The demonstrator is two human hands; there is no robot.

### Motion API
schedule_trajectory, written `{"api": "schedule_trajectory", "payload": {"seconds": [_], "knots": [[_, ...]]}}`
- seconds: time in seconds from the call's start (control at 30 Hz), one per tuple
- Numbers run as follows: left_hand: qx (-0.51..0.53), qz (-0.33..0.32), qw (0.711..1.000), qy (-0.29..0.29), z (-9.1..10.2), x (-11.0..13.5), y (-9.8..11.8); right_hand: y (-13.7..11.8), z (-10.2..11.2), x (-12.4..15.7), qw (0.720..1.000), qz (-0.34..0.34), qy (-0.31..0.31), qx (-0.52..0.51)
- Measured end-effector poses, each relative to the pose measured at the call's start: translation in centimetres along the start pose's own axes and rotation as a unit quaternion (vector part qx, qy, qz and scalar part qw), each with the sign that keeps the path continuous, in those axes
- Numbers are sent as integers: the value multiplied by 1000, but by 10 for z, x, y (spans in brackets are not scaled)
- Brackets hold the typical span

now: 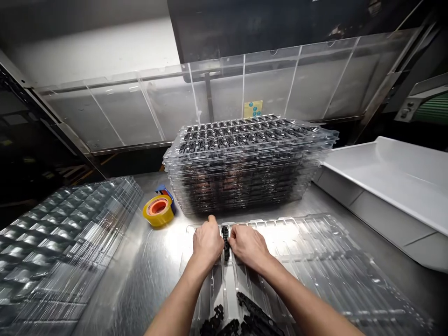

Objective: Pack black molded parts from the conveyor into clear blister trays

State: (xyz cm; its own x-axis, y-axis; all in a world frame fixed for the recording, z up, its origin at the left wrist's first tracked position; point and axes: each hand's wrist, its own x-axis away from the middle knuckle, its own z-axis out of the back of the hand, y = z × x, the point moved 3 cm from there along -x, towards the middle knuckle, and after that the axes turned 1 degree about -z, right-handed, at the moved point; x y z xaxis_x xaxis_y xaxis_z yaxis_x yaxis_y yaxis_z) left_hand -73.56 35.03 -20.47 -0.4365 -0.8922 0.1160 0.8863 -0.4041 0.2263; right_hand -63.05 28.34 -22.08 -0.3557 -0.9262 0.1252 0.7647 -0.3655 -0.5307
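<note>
Metal table [140, 275] under a tall tray stack [245, 175], a second stack [63, 238], yellow tape roll [160, 219], clear tray [322, 261], white bin [371, 193]

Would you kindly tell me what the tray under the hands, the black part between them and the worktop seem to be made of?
Tray: thin, glossy clear plastic, it seems; see-through, with highlights along its ridges.
Black part: probably moulded plastic, fairly matt and knobbly, though coated metal is possible.
Worktop: apparently metal, perhaps steel; a grey sheen with fine scratches.
</note>
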Motion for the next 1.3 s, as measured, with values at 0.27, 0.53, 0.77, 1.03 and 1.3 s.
{"api": "schedule_trajectory", "payload": {"seconds": [0.27, 0.53, 0.77, 1.03, 1.3], "knots": [[57, -59, 996, -31, -2, 2, -16, -4, 6, 4, 999, 24, 0, 45], [34, -53, 998, -12, -8, 7, -20, -21, -1, -3, 997, -13, -21, 71], [41, -59, 997, 11, -4, 12, -21, -5, -1, -10, 996, -76, -43, -19], [37, -108, 993, 35, -11, 12, -7, 12, 15, -5, 996, -83, -13, 21], [23, -131, 991, 27, -15, 8, -3, 10, 6, 2, 995, -33, 12, 96]]}}
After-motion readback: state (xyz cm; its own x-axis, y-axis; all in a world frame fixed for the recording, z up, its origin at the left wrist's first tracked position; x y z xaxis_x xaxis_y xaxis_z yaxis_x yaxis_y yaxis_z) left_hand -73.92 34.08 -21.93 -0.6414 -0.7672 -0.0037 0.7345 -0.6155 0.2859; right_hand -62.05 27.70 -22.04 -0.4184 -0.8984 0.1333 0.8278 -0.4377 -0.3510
